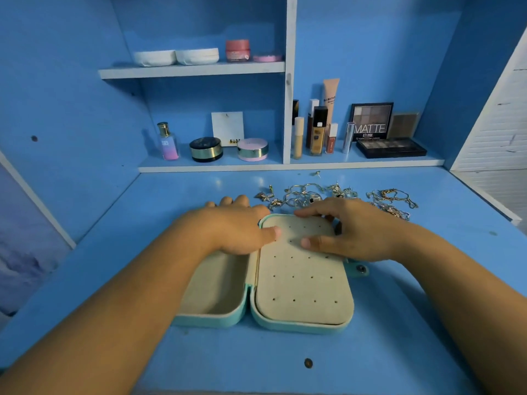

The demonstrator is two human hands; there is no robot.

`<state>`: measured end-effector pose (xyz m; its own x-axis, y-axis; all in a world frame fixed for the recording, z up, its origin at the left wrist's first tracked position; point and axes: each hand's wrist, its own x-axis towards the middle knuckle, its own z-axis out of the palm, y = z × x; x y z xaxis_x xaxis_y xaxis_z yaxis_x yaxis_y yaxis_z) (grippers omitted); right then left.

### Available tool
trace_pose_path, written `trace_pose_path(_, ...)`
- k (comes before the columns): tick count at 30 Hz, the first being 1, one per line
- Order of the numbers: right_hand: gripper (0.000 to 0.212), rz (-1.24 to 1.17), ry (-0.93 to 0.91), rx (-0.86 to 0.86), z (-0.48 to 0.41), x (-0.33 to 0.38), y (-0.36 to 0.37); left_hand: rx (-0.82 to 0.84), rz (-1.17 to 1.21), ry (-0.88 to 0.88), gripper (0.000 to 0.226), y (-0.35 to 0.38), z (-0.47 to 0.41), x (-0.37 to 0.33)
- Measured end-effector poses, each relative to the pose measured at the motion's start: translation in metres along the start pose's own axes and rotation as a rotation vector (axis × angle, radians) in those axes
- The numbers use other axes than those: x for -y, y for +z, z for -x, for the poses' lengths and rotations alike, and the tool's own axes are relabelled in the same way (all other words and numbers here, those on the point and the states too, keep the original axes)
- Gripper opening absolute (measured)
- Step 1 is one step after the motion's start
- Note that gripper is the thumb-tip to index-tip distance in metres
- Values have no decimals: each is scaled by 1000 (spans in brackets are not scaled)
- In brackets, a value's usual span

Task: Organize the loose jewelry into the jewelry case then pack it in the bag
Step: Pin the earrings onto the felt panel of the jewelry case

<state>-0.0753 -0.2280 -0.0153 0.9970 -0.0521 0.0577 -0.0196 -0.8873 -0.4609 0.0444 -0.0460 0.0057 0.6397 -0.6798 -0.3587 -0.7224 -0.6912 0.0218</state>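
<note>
1. The jewelry case [285, 326] lies open on the blue table [356, 363], near the middle, with a teal shell and a beige lining.
2. Its left half is a shallow tray, and its right half carries a perforated panel [302, 283] dotted with rows of small holes.
3. The left hand [236, 223] rests over the far end of the tray. Its fingers [228, 200] are relaxed and hold nothing, and the thumb lies on the panel's left edge.
4. The right hand [359, 232] grips the jewelry case at the panel's far right corner. The thumb lies on top, the index finger runs along the far edge, and the other fingers curl round the rim.
5. The loose jewelry [308, 195], a tangle of chains and earrings, lies on the table just beyond the case and both hands. A second heap [390, 201] lies further right.
6. A single stud [317, 174] sits apart, near the shelf [291, 166] of cosmetics.
7. A snap tab [361, 269] sticks out from the case's right side.
</note>
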Motion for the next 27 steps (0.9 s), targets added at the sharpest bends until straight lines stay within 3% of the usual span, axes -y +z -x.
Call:
trace_pose_path(4, 40, 6, 2, -135, -3, -10, -4, -211, 192, 141, 36, 12, 5, 12)
trace_pose_path(7, 20, -33, 63, -254, -2, -19, -10, -209, 306, 186, 42, 13, 5, 24)
trace_pose_path(9, 13, -31, 93, -230, 1, -20, -13, -190, 327, 197, 44, 14, 3, 28)
trace_pose_path(12, 10, -11, 100, -148, 2, -16, -10, -186, 359, 214, 53, 15, 0, 30)
trace_pose_path(17, 7, -70, 169, -156, 1, -9, -4, -213, 394, 201, 69, 19, -3, 31)
trace_pose_path(27, 14, -36, 285, -194, 6, 9, 7, -210, 359, 180, 70, 21, -4, 31)
